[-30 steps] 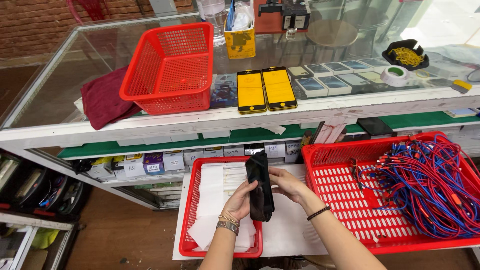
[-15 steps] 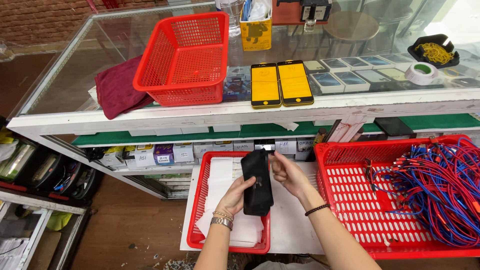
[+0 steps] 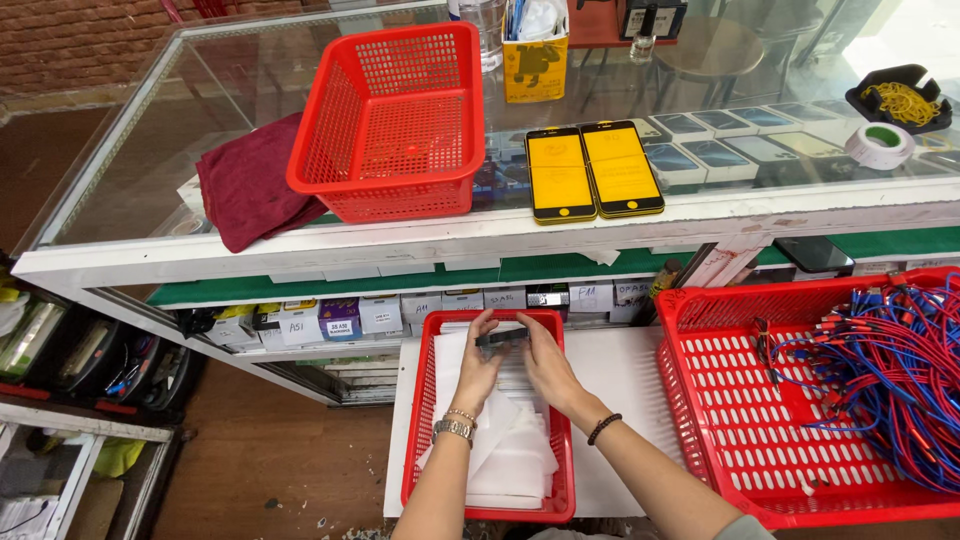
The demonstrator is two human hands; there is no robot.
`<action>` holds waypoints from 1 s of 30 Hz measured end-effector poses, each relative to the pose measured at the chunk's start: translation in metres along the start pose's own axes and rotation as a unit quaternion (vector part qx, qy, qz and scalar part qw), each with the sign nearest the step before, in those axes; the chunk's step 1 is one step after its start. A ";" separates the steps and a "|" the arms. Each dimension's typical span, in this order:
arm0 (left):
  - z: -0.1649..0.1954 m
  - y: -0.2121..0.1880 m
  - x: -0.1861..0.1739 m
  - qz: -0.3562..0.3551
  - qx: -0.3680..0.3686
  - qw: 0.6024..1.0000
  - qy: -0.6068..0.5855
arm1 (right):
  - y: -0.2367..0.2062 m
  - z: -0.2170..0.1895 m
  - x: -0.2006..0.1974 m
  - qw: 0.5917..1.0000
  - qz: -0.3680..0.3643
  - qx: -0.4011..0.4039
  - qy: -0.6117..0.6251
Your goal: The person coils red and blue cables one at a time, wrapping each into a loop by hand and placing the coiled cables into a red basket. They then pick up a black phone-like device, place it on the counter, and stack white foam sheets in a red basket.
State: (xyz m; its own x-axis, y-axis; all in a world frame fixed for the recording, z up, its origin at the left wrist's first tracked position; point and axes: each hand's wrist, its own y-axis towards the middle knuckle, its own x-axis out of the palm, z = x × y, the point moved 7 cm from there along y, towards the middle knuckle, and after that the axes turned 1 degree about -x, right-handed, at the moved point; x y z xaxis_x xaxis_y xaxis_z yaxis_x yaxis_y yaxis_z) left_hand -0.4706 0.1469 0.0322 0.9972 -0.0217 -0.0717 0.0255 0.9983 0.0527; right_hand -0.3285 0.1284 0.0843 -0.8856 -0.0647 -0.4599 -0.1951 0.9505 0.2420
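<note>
Dark flat piece [image 3: 502,338] held between left hand [image 3: 478,372] and right hand [image 3: 545,365]

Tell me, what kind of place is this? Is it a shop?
Probably a small phone-accessory shop. There is a glass counter with boxed items under it, two yellow-and-black screen protectors lying on top, and a red basket full of blue and red charging cables.

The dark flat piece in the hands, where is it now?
In the head view, the dark flat piece is low and centre, held between left hand and right hand over the small red basket of white sheets.
</note>
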 end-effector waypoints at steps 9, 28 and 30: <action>-0.015 0.010 0.004 0.085 -0.093 0.983 0.133 | 0.013 0.007 0.002 0.984 0.072 0.142 -0.075; 0.065 0.004 0.015 0.317 -0.095 0.943 0.042 | -0.024 0.032 0.037 0.992 0.053 0.112 0.035; 0.054 0.008 0.001 0.359 -0.110 0.926 -0.048 | -0.022 0.003 0.031 0.988 0.057 0.006 -0.143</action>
State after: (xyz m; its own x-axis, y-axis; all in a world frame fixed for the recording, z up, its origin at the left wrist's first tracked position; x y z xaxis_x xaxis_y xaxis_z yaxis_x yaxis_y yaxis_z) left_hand -0.4659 0.1517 0.0862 0.7534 0.6575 -0.0079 -0.6508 0.7439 -0.1521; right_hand -0.3506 0.1065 0.0616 -0.7454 0.1297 -0.6539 -0.0946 0.9503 0.2964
